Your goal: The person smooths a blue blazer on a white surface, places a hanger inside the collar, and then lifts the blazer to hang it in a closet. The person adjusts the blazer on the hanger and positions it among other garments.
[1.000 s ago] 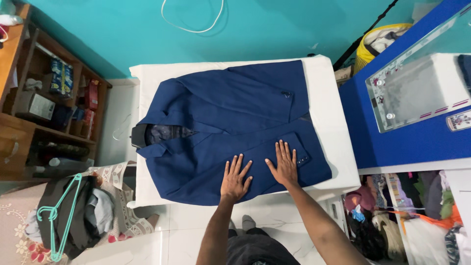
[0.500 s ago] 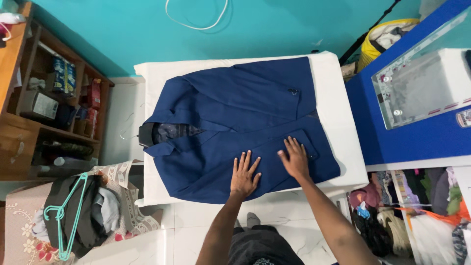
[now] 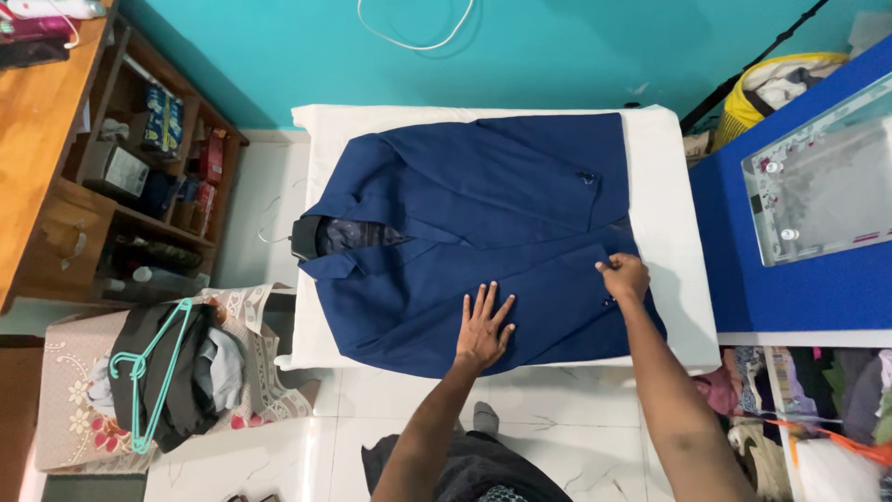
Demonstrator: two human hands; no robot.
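A navy blue suit jacket (image 3: 483, 209) lies flat on a white padded table (image 3: 664, 186), collar to the left, dark lining showing at the neck. My left hand (image 3: 484, 327) rests flat on the jacket's near front panel, fingers spread. My right hand (image 3: 623, 276) is further right, fingers pinched on the jacket's cloth near its right edge, close to the sleeve cuff buttons.
A wooden shelf unit (image 3: 102, 177) with boxes stands left. A pile of clothes with a teal hanger (image 3: 158, 367) lies lower left. A blue cabinet with a glass panel (image 3: 808, 204) is on the right, with a yellow bag (image 3: 776, 84) behind it. Clothes (image 3: 799, 400) are stacked lower right.
My right hand slid right across the jacket and went from flat to pinching the cloth at the right edge. The left hand stayed flat. The view shifted a little.
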